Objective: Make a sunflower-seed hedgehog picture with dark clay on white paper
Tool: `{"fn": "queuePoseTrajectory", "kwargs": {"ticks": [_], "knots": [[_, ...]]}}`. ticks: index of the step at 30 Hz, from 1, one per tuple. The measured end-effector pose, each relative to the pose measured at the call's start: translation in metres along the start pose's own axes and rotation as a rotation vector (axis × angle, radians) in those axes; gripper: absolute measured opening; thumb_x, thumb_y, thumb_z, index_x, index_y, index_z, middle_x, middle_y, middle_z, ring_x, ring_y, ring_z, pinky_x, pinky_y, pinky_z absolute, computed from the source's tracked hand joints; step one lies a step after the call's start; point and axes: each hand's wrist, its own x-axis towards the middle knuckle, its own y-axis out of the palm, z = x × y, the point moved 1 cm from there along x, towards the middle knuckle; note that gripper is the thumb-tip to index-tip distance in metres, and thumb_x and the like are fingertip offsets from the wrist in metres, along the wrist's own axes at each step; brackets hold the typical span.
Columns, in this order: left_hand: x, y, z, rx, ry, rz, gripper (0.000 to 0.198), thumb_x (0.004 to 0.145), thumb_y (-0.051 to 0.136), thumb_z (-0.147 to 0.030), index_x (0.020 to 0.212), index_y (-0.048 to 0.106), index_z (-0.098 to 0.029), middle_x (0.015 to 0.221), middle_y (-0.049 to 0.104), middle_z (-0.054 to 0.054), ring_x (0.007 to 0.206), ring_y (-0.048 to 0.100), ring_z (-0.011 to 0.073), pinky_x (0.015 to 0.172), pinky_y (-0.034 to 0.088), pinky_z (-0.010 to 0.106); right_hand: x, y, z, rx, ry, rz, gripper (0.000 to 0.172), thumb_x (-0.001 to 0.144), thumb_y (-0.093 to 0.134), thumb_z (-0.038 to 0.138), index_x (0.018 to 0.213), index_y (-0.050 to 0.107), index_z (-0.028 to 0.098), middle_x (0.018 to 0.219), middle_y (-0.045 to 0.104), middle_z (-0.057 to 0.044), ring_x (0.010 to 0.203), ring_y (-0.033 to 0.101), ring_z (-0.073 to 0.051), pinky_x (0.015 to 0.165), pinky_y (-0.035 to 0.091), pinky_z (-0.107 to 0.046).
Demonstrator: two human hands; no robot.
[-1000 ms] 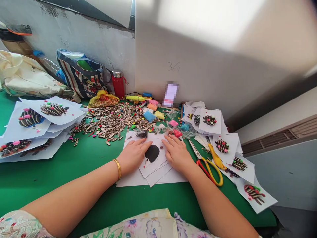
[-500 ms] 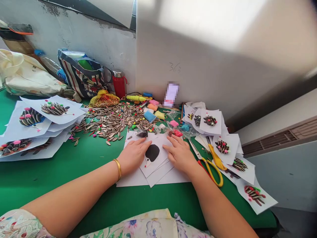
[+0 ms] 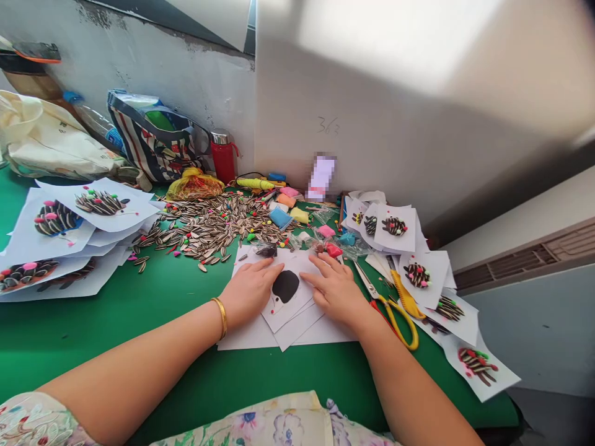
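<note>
A white paper sheet [image 3: 297,306] with a flat black clay blob [image 3: 285,285] lies on top of a small stack of sheets on the green table [image 3: 153,322]. My left hand [image 3: 248,291] rests flat on the sheet's left side, fingers stretched out, a gold bangle at the wrist. My right hand [image 3: 335,290] lies flat on the right side, fingers spread and pointing toward the blob. Neither hand holds anything. A heap of striped sunflower seeds [image 3: 209,226] with small coloured beads lies just beyond the sheets.
Yellow-handled scissors [image 3: 395,313] and a yellow cutter [image 3: 405,296] lie to the right. Finished seed pictures on paper [image 3: 418,272] spread right, more sheets [image 3: 65,223] at left. Coloured clay pieces [image 3: 288,210], a red bottle [image 3: 224,158] and bags [image 3: 153,139] stand along the wall.
My right hand has slid slightly left along the sheet, its fingertips nearer the black blob. The left hand has stayed in place.
</note>
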Motion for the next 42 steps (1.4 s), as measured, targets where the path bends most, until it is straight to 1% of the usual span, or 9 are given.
{"fn": "queuePoseTrajectory", "kwargs": {"ticks": [3,5,8,11,14,19,26,34,42], "knots": [[0.000,0.000,0.000,0.015,-0.002,-0.002,0.050,0.092,0.038,-0.009,0.139,0.049,-0.016,0.139,0.057,0.014,0.135,0.046,0.0244,0.104,0.040,0.042,0.002,0.004,-0.001,-0.008,0.038,0.019,0.054,0.088,0.047,0.021,0.140,0.051,0.034,0.156,0.037,-0.004,0.143,0.029,-0.029,0.107,0.030,-0.053],[0.000,-0.001,0.000,0.017,-0.005,0.001,0.049,0.092,0.038,-0.009,0.139,0.049,-0.014,0.140,0.056,0.015,0.135,0.046,0.0253,0.103,0.040,0.043,0.002,0.003,-0.003,-0.011,0.064,0.019,0.050,0.090,0.045,0.021,0.138,0.054,0.031,0.155,0.038,-0.005,0.143,0.030,-0.028,0.106,0.032,-0.053],[0.000,-0.002,-0.001,-0.007,-0.008,0.001,0.049,0.091,0.039,-0.009,0.139,0.050,-0.015,0.139,0.057,0.015,0.135,0.047,0.0255,0.104,0.040,0.043,0.000,-0.002,-0.001,-0.008,0.037,0.009,0.044,0.089,0.047,0.021,0.129,0.062,0.034,0.153,0.041,-0.002,0.142,0.030,-0.029,0.106,0.031,-0.053],[0.000,-0.002,-0.001,-0.027,-0.012,-0.003,0.049,0.091,0.039,-0.008,0.139,0.050,-0.016,0.139,0.057,0.015,0.135,0.046,0.0254,0.104,0.040,0.043,-0.001,-0.003,0.003,-0.010,-0.015,0.014,0.048,0.087,0.050,0.021,0.131,0.059,0.038,0.154,0.039,-0.001,0.142,0.030,-0.029,0.107,0.029,-0.053],[0.000,-0.001,0.000,-0.022,-0.013,-0.003,0.049,0.091,0.039,-0.010,0.139,0.050,-0.015,0.140,0.056,0.016,0.135,0.047,0.0263,0.104,0.041,0.045,0.002,0.001,0.004,-0.031,0.002,0.020,0.052,0.088,0.048,0.020,0.138,0.053,0.035,0.156,0.036,-0.003,0.143,0.029,-0.029,0.106,0.030,-0.053],[0.000,-0.001,0.000,-0.011,-0.018,-0.007,0.051,0.090,0.041,-0.009,0.139,0.051,-0.016,0.141,0.055,0.015,0.134,0.047,0.0265,0.104,0.041,0.043,0.003,0.003,-0.005,-0.030,0.060,-0.027,0.050,0.090,0.044,0.019,0.138,0.055,0.028,0.156,0.037,-0.004,0.142,0.031,-0.027,0.104,0.034,-0.050],[0.000,0.000,0.001,-0.022,-0.001,0.007,0.052,0.090,0.040,-0.008,0.141,0.048,-0.015,0.140,0.056,0.015,0.136,0.045,0.0256,0.105,0.040,0.044,0.000,-0.002,-0.001,0.004,-0.003,-0.008,0.049,0.087,0.049,0.019,0.130,0.060,0.039,0.154,0.040,0.000,0.143,0.030,-0.028,0.106,0.031,-0.052],[0.000,-0.001,0.000,-0.018,-0.013,0.003,0.051,0.090,0.041,-0.008,0.139,0.049,-0.017,0.140,0.056,0.015,0.136,0.046,0.0243,0.105,0.039,0.042,0.004,0.004,-0.003,-0.038,0.074,-0.069,0.050,0.089,0.044,0.018,0.137,0.055,0.027,0.155,0.038,-0.005,0.142,0.031,-0.027,0.105,0.033,-0.050],[0.000,0.000,0.000,-0.014,-0.014,0.020,0.052,0.090,0.039,-0.008,0.141,0.048,-0.015,0.141,0.055,0.015,0.136,0.045,0.0245,0.106,0.039,0.043,0.004,0.009,0.004,-0.021,0.010,0.005,0.052,0.087,0.047,0.019,0.137,0.055,0.034,0.156,0.037,-0.002,0.144,0.028,-0.029,0.107,0.031,-0.053]]}}
